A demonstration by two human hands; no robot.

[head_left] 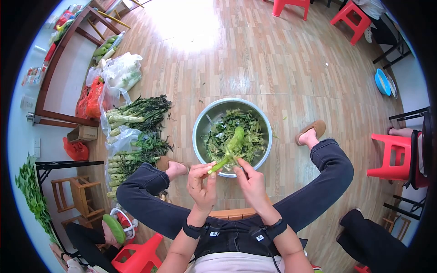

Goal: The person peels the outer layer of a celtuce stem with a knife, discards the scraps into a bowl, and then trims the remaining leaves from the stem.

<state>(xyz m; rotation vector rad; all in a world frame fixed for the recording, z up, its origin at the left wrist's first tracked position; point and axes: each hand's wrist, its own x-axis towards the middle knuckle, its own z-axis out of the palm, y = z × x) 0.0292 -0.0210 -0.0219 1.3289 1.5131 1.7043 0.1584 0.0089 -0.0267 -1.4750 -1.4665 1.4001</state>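
Both hands are over a steel basin [197, 136] on the floor between my feet. My left hand [202, 185] is closed around the thin lower end of a green vegetable stalk [234, 142], which slants up and away over the basin. At the stalk's middle, my right hand [250, 183] pinches with thumb and fingertips where ragged peel or leaf hangs. Whether the right fingers grip the stalk itself or just a strip is hard to make out. Below lies a heap of green leaves and peelings [248, 127], partly hidden by the stalk.
Left of the basin, bundles of leafy stalks [136, 116] lie on the floor beside white plastic bags [123, 70] and a red bag [94, 98]. Red stools [391, 157] stand at the sides. A blue bowl [381, 82] sits far right. Other people sit near the edges.
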